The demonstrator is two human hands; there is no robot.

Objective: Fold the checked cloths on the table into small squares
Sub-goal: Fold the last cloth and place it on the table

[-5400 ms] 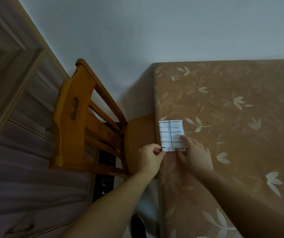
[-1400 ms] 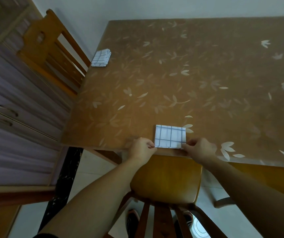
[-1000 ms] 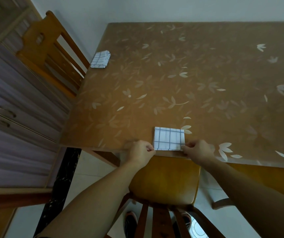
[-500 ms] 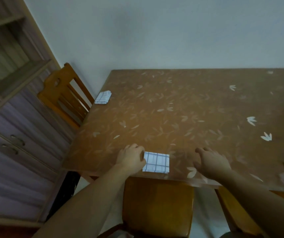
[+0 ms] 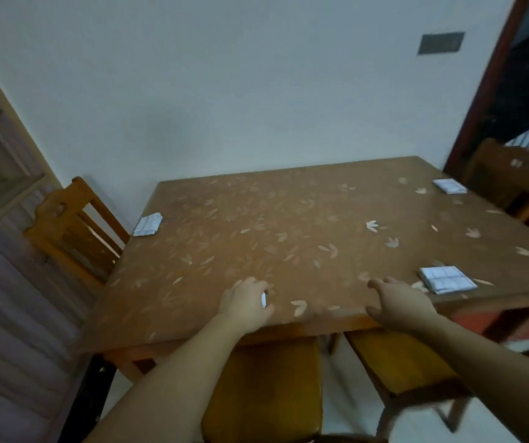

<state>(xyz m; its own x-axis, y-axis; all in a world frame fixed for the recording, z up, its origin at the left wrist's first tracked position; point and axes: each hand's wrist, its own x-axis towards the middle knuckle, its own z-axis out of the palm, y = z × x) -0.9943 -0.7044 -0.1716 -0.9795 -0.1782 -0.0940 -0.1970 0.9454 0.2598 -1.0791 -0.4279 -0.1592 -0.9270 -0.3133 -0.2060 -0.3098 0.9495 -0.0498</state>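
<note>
Checked cloths, four in view, each already a small folded square on the table (image 5: 288,225).

1. Far-left cloth (image 5: 147,224): lies at the left edge beside the side chair (image 5: 71,231), as if set at a seat.
2. Near cloth (image 5: 264,298): only a white sliver shows under the curled fingers of the left hand (image 5: 245,303), which covers it at the near edge, probably pressing the fold flat. Whether it pinches or merely rests, I cannot tell.
3. Right hand (image 5: 399,303): fingers loosely spread, holding nothing, over the bare top, pointing towards the next cloth.
4. Near-right cloth (image 5: 447,279): flat by the near edge, above a seat.
5. Far-right cloth (image 5: 449,186): at the far corner, near another chair (image 5: 509,183).

Chairs counted: four, two of them tucked under the near edge. Judged nearly complete.
</note>
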